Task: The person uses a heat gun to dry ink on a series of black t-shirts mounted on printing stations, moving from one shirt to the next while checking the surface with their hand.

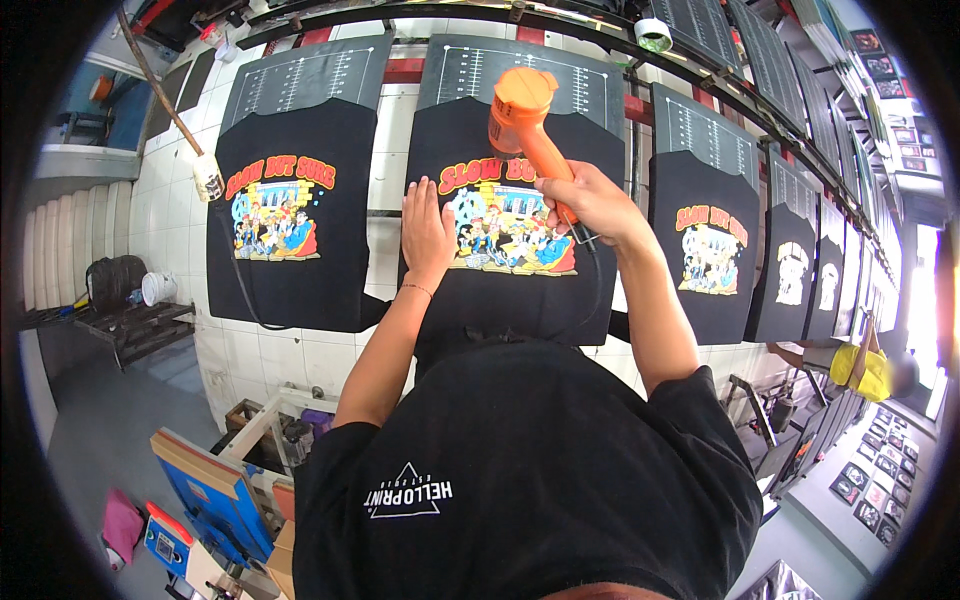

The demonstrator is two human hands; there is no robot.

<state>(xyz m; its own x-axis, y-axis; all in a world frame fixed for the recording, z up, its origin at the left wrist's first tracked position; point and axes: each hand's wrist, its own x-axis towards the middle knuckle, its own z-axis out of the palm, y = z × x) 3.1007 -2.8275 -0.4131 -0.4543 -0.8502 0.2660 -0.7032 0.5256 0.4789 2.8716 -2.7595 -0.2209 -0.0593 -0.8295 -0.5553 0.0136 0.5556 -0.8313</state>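
In front of me a black T-shirt (515, 305) with a colourful cartoon print (512, 235) lies on a dark board marked with white scale lines. My right hand (598, 203) is wrapped round the handle of an orange hair dryer (527, 100), its head held over the upper part of the shirt. From the handle a black cord runs down across the shirt. My left hand (427, 228) lies with its fingers straight on the left edge of the print, holding nothing.
Matching printed shirts lie on boards to the left (290, 290) and right (705, 315), with more boards receding right. A stick with a socket block (207, 178) hangs at the left. A blue-framed screen (215, 490) and a white bucket (158, 289) stand lower left.
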